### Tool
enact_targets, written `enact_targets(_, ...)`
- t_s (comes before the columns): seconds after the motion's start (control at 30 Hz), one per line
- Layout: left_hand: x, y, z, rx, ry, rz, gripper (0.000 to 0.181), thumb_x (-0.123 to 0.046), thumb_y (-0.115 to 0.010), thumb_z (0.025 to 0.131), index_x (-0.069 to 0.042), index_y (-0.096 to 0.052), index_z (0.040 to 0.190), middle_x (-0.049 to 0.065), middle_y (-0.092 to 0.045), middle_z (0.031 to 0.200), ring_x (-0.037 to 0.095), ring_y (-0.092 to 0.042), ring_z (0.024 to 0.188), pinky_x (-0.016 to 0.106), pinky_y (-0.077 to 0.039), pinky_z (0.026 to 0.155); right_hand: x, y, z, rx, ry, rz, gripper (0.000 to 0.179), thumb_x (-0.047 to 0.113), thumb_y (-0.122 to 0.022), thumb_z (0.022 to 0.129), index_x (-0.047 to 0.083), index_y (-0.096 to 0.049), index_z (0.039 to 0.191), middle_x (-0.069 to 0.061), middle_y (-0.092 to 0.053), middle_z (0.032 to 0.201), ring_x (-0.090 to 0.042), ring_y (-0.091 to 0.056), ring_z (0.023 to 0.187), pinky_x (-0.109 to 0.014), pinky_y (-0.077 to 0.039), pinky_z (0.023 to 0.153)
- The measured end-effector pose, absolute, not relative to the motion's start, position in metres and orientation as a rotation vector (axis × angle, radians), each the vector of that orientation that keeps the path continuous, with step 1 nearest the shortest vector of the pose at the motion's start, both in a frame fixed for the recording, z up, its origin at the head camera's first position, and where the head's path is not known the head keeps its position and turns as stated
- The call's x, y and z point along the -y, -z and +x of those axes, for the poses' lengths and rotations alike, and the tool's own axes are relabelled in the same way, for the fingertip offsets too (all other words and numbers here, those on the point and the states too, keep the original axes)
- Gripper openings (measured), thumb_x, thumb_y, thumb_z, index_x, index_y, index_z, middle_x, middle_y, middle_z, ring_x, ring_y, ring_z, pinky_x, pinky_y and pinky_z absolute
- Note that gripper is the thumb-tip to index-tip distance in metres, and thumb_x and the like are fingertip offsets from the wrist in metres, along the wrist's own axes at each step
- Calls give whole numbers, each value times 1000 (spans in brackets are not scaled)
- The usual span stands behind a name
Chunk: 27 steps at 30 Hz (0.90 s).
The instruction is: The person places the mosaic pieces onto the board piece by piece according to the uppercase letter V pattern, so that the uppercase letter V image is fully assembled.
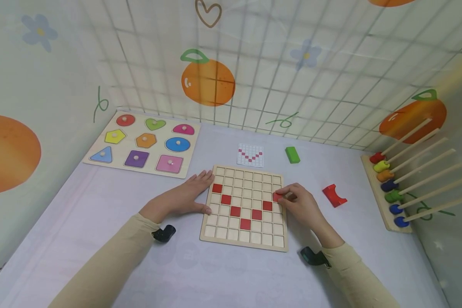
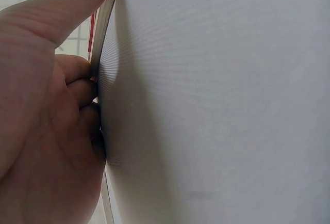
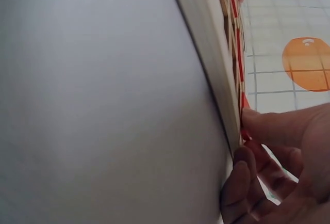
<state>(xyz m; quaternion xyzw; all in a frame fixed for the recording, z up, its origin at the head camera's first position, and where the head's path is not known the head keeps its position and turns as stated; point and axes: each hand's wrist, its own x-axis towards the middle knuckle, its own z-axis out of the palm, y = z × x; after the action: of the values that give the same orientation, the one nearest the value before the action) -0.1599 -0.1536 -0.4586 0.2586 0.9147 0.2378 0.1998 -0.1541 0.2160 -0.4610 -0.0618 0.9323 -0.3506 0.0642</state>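
Note:
A wooden grid board (image 1: 246,245) lies on the table, its small cells mostly filled with pale tiles. Several red tiles (image 1: 245,224) form a V across it. At the board's right edge, my right hand (image 1: 302,206) pinches a red tile (image 1: 276,197) between thumb and fingertips, at the top of the V's right arm. My left hand (image 1: 186,194) rests against the left edge with straight fingers and thumb spread. In the right wrist view, the fingertips sit right at the board's side (image 3: 211,48). Behind the board lies a small card (image 1: 250,155) printed with a similar V.
A knobbed shape puzzle (image 1: 150,167) lies at the back left. Right of the card are a green block (image 1: 292,155) and a red arched block (image 1: 334,196). A wooden rack with rods and coloured beads (image 1: 389,201) stands at the far right, close to the curtain.

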Motion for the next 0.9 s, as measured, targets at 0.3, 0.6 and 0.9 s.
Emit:
enact_targets(0.3,155,461,-161,-2563,-659,726,109,-52,-76,87,-7,-13,163,6,-3,171,24,3,157,41,-3,128,-217,462,-155,-2832,1016,-233,24,12,-76,93,12,-76,117,-8,-62,114,-24,-60,92,-31,-54,74)
enact_targets(0.6,155,460,-160,-2563,-664,732,109,-52,-76,87,-7,-12,163,7,-3,171,25,3,157,42,-4,128,-218,462,-156,-2832,1009,-268,27,11,-76,92,13,-77,119,-9,-61,112,-25,-59,92,-33,-54,76)
enact_targets(0.9,154,459,-160,-2561,-667,725,110,-52,-76,87,-7,-12,163,7,-3,171,25,3,157,42,-4,128,-219,461,-155,-2820,1010,-275,28,11,-76,92,13,-77,121,-9,-60,111,-24,-56,94,-32,-53,74)
